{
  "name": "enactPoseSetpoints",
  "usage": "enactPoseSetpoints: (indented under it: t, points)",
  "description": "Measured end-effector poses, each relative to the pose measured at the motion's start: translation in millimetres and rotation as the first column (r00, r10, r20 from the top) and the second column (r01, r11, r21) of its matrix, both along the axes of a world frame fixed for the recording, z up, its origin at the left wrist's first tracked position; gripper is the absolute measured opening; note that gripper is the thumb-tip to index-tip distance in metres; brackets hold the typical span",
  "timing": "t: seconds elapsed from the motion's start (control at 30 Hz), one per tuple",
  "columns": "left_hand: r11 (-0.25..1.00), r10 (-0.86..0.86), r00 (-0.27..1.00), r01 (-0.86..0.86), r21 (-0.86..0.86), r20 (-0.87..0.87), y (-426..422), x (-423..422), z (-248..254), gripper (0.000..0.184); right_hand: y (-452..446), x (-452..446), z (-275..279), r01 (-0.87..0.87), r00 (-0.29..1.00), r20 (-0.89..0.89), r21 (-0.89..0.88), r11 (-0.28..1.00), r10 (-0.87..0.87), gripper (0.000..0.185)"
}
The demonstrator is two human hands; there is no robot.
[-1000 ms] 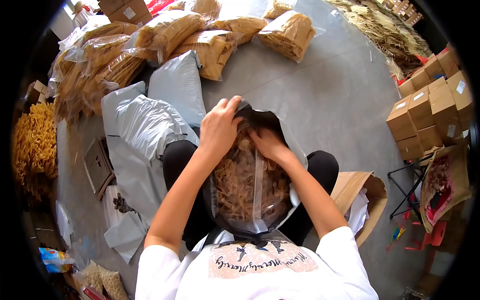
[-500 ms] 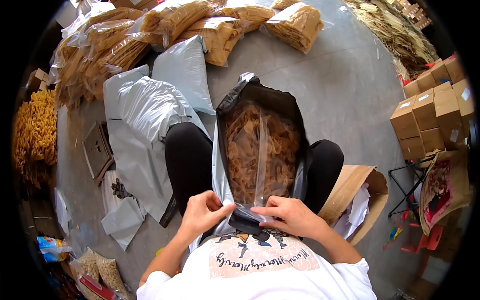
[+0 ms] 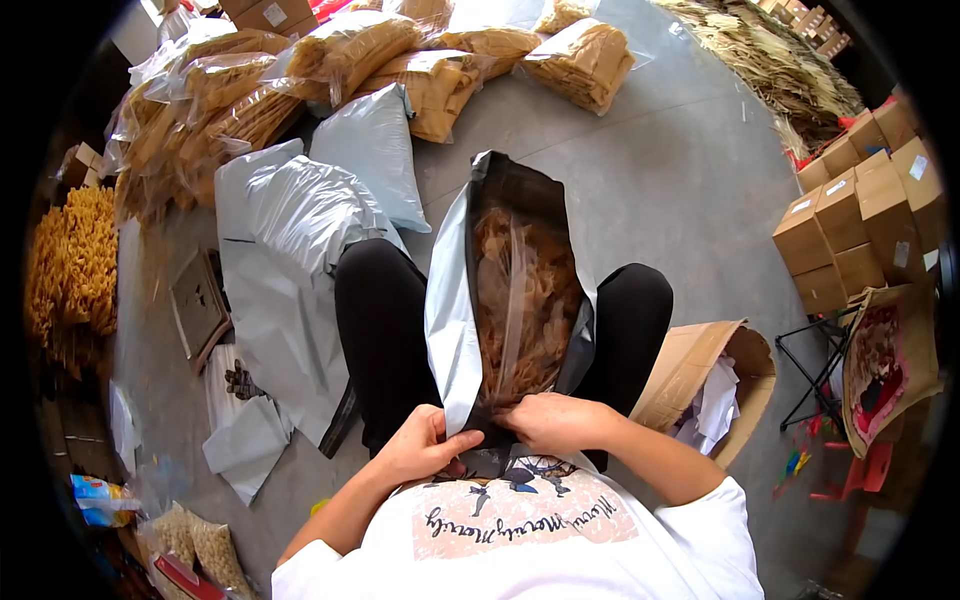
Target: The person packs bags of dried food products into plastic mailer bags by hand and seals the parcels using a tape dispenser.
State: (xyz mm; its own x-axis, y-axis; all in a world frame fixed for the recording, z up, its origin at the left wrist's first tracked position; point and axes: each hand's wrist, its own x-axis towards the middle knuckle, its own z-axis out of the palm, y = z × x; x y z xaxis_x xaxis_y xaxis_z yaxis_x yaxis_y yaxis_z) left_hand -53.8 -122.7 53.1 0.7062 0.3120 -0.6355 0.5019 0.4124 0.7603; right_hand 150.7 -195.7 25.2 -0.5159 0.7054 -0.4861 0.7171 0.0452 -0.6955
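Note:
Between my knees stands a grey mailing bag [image 3: 452, 325] with a black inside, its mouth gaping. Inside it lies a clear plastic bag [image 3: 522, 300] full of brown, curled dried pieces. My left hand [image 3: 425, 443] pinches the near left edge of the mailing bag, close to my shirt. Beside it, my right hand [image 3: 545, 422] is closed on the near edge of the same bag, its fingertips partly hidden at the rim.
Filled grey bags [image 3: 300, 215] lie to the left, with clear bags of brown sheets [image 3: 430, 85] behind them. At the right are an open carton [image 3: 690, 375] with white paper, stacked boxes [image 3: 860, 210] and a folding stool [image 3: 815, 365].
Both hands came down from the bag's far side to its near edge. Since half a second ago, the mouth has narrowed and its left side has folded inward.

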Motion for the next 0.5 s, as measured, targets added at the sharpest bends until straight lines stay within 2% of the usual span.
enactPoseSetpoints:
  t: [0.03, 0.07, 0.13, 0.17, 0.23, 0.3, 0.37, 0.4, 0.43, 0.5]
  points:
    - [1.000, -0.007, 1.000, 0.007, 0.004, 0.006, -1.2, 0.4, 0.4, 0.017, 1.4, 1.1, -4.2, -0.076, 0.997, -0.011, -0.025, 0.997, 0.075, 0.031]
    - [1.000, -0.013, 1.000, 0.013, 0.000, 0.000, -3.4, 0.1, 0.9, 0.021, 3.3, 0.2, -6.6, -0.067, 0.998, -0.006, -0.023, 0.997, 0.067, 0.031]
    - [1.000, -0.006, 0.999, 0.005, -0.003, -0.037, -4.6, 2.7, 9.4, 0.026, 13.9, -7.8, -4.7, -0.120, 0.988, 0.075, -0.200, 0.972, 0.137, 0.036]
    - [1.000, -0.013, 0.999, 0.013, -0.002, -0.031, -4.3, 2.7, 9.9, 0.026, 17.1, -13.0, -6.2, -0.111, 0.988, 0.080, -0.201, 0.973, 0.129, 0.036]
    - [1.000, -0.025, 0.999, 0.025, -0.005, -0.047, -3.2, 1.3, 9.8, 0.020, 23.9, -20.7, -10.6, -0.196, 0.953, 0.169, -0.292, 0.936, 0.252, 0.056]
    - [0.999, -0.041, 0.999, 0.041, 0.009, -0.022, -5.2, -1.0, 3.6, 0.021, 16.0, -26.3, -10.4, -0.188, 0.947, 0.203, -0.271, 0.944, 0.247, 0.056]
    - [0.998, -0.052, 0.999, 0.053, 0.023, -0.003, -3.2, -3.6, 1.6, 0.023, 5.8, -25.4, -8.7, -0.065, 0.976, 0.195, -0.154, 0.986, 0.095, 0.054]
    - [0.990, -0.091, 0.995, 0.087, 0.114, 0.031, 0.4, -5.2, 2.7, 0.025, 7.4, -20.9, 3.7, -0.083, 0.971, 0.218, -0.079, 0.993, 0.099, 0.042]
    - [0.973, -0.129, 0.990, 0.115, 0.203, 0.061, 2.7, -5.2, 6.8, 0.027, 8.8, -18.3, 3.4, -0.088, 0.971, 0.217, -0.080, 0.993, 0.103, 0.042]
    - [0.978, -0.079, 0.995, 0.067, 0.196, 0.058, 1.7, -1.3, 13.2, 0.033, 8.5, -18.2, 1.0, -0.019, 0.978, 0.208, -0.078, 0.997, 0.034, 0.029]
